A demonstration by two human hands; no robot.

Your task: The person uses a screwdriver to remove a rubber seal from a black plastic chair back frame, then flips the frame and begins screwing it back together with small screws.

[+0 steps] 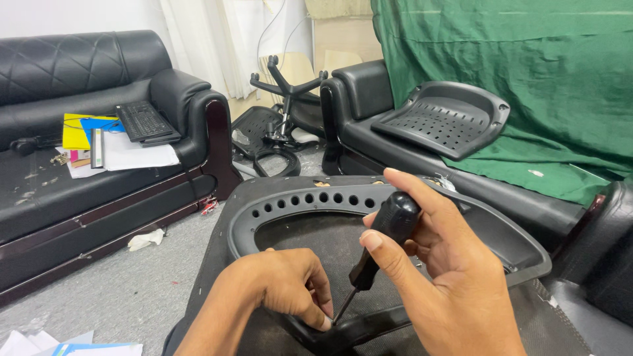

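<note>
My right hand [442,264] grips a black-handled screwdriver [382,237], its tip angled down to the near edge of a black plastic chair frame [310,201] with a row of holes. The frame lies on dark mesh fabric [330,244] in front of me. My left hand [287,283] is curled, its fingertips pinching at the frame right beside the screwdriver tip. Whatever the left fingers hold is hidden.
A black leather sofa [72,198] at left carries a keyboard [145,122] and papers [125,151]. A black perforated seat shell [442,118] rests on an armchair [369,132] under green cloth [541,79]. An upturned chair base [283,99] stands behind. Scraps litter the grey floor [132,277].
</note>
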